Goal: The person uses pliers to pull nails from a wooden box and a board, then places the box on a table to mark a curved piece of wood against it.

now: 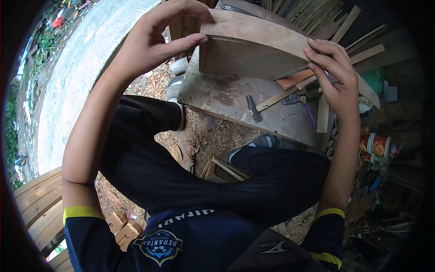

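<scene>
A pale wooden board forms the upper edge of a box-like wooden piece standing on the worn workbench. Its greyish side panel faces me. My left hand grips the board's left end, thumb on the near edge and fingers over the far side. At the right end, my right hand pinches the board between thumb and fingers. Below the piece lies a hammer, its wooden handle pointing up to the right. Pliers with dark handles rest near that handle.
A thin purple stick-like thing lies by the pliers. Wooden strips are piled behind the bench. Printed cans stand at right. Wood shavings cover the ground between my feet. A slatted wooden seat is at left.
</scene>
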A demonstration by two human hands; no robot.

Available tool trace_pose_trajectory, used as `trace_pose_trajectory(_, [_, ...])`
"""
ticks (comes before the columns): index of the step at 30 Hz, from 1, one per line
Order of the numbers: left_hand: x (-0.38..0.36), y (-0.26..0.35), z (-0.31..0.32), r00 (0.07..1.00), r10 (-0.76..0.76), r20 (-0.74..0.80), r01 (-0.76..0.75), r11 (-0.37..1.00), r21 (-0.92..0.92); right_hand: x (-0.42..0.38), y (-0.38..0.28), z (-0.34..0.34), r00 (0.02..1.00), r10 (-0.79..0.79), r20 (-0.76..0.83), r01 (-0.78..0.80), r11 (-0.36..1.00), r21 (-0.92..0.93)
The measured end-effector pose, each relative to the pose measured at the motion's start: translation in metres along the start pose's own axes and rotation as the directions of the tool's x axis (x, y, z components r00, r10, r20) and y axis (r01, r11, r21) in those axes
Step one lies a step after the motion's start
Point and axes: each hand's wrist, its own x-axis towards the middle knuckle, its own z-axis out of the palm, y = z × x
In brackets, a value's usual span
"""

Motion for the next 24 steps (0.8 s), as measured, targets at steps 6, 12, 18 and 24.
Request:
trace_pose_trajectory(6, [0.004,0.006,-0.006,0.995,0.096,0.011,-0.097,0.977,0.189,0.0,0.0,0.001,1.0,0.003,-0.002,-0.003,1.0,0.002])
trace_pose_trajectory(12, [0.001,0.004,-0.006,0.999,0.022,-0.029,-0.018,0.99,0.142,0.002,-0.002,0.001,1.0,-0.004,0.001,0.004,1.0,0.003])
trace_pose_trajectory(18, [0.002,0.0,-0.009,1.0,-0.018,-0.004,0.019,0.998,0.06,-0.004,0.009,0.006,0.996,0.014,-0.087,-0.005,0.995,0.1])
trace_pose_trajectory(24, [0.004,0.009,-0.005,0.997,-0.049,-0.063,0.06,0.982,0.179,-0.007,0.022,-0.019,0.997,-0.071,-0.011,0.071,0.997,-0.018])
